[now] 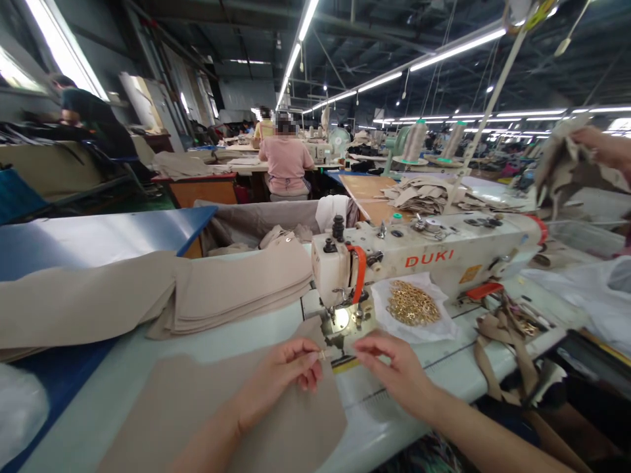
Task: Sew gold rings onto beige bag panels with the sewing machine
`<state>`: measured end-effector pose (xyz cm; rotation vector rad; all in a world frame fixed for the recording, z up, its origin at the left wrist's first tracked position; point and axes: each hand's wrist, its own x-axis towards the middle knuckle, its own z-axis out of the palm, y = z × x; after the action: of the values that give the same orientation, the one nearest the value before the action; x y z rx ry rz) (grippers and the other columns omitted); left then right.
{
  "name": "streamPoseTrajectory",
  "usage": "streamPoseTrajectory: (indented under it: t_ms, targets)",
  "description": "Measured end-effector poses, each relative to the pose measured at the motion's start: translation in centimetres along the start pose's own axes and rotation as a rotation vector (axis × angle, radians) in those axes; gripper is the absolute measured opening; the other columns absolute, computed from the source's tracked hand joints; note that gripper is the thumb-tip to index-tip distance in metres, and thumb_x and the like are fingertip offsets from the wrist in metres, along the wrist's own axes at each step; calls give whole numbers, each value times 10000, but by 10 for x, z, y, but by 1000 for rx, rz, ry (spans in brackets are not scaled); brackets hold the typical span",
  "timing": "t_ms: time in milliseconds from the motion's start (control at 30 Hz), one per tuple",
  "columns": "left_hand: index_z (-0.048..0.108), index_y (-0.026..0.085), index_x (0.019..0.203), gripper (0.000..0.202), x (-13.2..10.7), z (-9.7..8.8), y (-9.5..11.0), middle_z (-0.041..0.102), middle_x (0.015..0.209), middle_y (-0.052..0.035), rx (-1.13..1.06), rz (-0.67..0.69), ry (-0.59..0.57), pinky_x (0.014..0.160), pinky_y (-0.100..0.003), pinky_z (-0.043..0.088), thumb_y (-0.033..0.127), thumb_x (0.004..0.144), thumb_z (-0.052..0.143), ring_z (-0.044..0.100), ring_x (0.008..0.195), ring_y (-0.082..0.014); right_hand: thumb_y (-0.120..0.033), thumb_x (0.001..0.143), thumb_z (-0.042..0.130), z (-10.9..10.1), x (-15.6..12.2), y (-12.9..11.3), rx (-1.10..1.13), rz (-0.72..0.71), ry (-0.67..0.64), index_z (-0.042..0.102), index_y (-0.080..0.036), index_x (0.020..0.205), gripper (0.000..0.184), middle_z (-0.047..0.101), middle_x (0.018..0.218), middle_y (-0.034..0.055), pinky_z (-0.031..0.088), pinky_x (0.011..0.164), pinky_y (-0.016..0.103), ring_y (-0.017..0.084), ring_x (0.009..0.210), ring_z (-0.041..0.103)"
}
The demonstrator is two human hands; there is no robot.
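My left hand (288,371) rests on a beige fabric piece (217,410) and pinches a small strap loop with a gold ring (321,355) between thumb and fingers. My right hand (394,368) is beside it, fingers curled and pinching near the same small piece, just in front of the presser foot (345,328) of a white DUKI sewing machine (424,259). A pile of gold rings (413,303) lies on white plastic under the machine arm.
A stack of beige fabric pieces (197,295) lies on the table to the left. Beige straps (503,341) hang at the right edge. Another person's hand holds fabric (566,164) at the far right. Seated workers (286,164) are at other tables behind.
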<state>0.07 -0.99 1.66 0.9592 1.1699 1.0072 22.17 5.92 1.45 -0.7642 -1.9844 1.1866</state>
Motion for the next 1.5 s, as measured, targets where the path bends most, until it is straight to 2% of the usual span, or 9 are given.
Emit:
streamPoseTrajectory:
  t_ms: [100,233,367,600,833,1067,1200,1300,1500]
  targets:
    - [597,161,767,351,2,0,-1,654,631,3,-9,-9,-2,549,-237,430,497,723,688,565,535,-110,-175,891,493,-34,-16,9,-496,-319,111,650,-255,1099,273,655,974,80,491,824,387,225,921,586]
    - [591,170,738,350,4,1,1,650,614,10,-9,-7,-2,548,-235,425,500,707,702,554,528,-111,-173,878,524,-64,-18,29,-814,-339,112,607,-193,1149,284,612,1098,126,476,872,455,269,1026,541]
    - [598,174,754,345,5,-2,-1,657,634,9,8,7,13,555,-236,420,504,722,692,557,546,-115,-128,901,469,-67,-2,49,-781,-314,2,676,-198,981,233,647,978,100,503,801,377,228,922,574]
    - [595,181,805,317,5,-9,-7,675,670,9,22,17,1,574,-236,412,489,769,658,571,577,-116,-106,901,463,-63,28,59,-704,-319,39,720,-219,857,284,664,878,73,497,775,345,206,851,580]
    - [587,175,785,337,5,-5,-5,678,676,5,24,19,7,574,-241,415,500,747,671,588,580,-120,-127,912,445,-64,31,61,-686,-346,52,718,-208,846,292,664,842,78,505,764,361,212,833,584]
    - [561,178,761,358,3,1,-2,684,657,-5,48,36,56,554,-250,415,510,709,683,601,551,-131,-166,908,465,-28,14,19,-461,-400,164,676,-228,1035,254,660,960,92,488,821,391,219,911,587]
    - [570,177,760,362,3,3,1,683,655,-6,94,57,49,542,-246,416,524,719,664,603,551,-131,-202,859,543,21,13,-9,-146,-153,4,682,-227,1007,205,683,926,47,500,762,299,176,829,624]
    - [575,173,755,368,2,3,0,676,636,0,95,76,48,540,-239,418,523,708,677,596,544,-123,-228,784,612,48,22,-6,71,67,-18,701,-208,825,100,673,737,10,478,616,251,150,664,606]
    - [555,175,746,407,4,2,-2,681,643,-17,-72,30,145,532,-234,426,564,697,664,615,549,-130,-450,623,767,55,37,10,516,381,-58,675,-181,749,311,669,661,2,492,628,285,165,642,631]
